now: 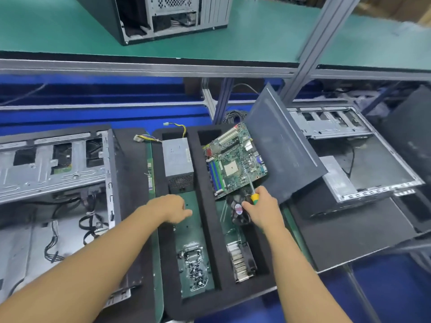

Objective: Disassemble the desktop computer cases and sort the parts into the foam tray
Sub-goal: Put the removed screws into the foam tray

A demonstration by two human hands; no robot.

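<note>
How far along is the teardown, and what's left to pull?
Done: the power supply, motherboard, heatsink and a pile of screws lie in the foam tray. In hand: the right grip holds a screwdriver and touches a fan in the tray's right compartment; the left grip hovers empty over the left one. Left: the left case has its cables and drive cage.
</note>
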